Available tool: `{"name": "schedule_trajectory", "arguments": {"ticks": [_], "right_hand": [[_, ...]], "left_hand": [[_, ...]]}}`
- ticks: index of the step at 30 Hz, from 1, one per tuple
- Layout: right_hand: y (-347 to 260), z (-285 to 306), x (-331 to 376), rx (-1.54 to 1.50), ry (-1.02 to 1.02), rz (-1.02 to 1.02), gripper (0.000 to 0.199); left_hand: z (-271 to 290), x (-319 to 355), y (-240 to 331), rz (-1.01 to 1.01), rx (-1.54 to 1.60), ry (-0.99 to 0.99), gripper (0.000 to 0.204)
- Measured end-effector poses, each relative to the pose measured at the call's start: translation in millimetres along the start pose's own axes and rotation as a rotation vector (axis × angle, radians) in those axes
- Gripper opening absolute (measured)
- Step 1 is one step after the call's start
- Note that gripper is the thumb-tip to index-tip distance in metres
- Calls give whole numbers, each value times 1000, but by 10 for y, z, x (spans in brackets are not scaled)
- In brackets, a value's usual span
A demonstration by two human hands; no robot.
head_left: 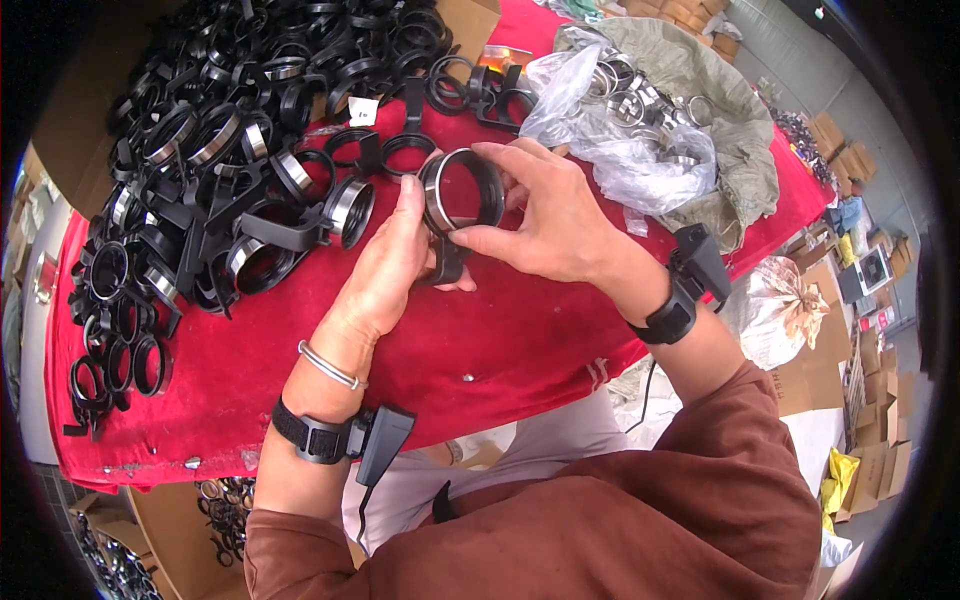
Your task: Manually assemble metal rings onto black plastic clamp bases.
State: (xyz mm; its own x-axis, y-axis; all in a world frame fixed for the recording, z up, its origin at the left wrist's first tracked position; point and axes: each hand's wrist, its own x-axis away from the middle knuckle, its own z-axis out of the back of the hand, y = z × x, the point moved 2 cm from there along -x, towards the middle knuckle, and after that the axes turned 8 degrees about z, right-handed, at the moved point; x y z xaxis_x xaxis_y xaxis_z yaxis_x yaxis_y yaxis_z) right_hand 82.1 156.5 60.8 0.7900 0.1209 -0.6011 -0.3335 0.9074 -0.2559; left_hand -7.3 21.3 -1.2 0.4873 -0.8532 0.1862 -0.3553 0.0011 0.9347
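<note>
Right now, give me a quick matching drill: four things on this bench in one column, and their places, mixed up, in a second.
Things:
1. black clamp ring with metal liner
2. heap of black clamp rings
3. clear plastic bag of metal rings
4. silver bangle

Places:
A. on the left wrist
B. between both hands, above the red cloth
C. far left of the table
D. far right, on the grey sack

Pairs: 1-B, 2-C, 3-D, 4-A
</note>
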Motion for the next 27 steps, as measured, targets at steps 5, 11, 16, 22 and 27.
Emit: {"name": "schedule_trajectory", "arguments": {"ticks": [5,11,16,22,27], "right_hand": [[180,-198,83,-543,160,-177,58],[340,-431,71,-355,265,-672,67],[302,-447,-170,-387,267,-622,75],[757,279,-95,-364,113,-570,48],[797,153,305,-31,-45,-326,38]], "left_hand": [[-133,58,68,-215,-123,163,46],[-295,82,-23,-269,-56,151,32],[-204,58,106,-305,-10,199,31],[287,71,887,-655,-746,771,47],[493,-37,1299,-692,-1630,1585,67]]}}
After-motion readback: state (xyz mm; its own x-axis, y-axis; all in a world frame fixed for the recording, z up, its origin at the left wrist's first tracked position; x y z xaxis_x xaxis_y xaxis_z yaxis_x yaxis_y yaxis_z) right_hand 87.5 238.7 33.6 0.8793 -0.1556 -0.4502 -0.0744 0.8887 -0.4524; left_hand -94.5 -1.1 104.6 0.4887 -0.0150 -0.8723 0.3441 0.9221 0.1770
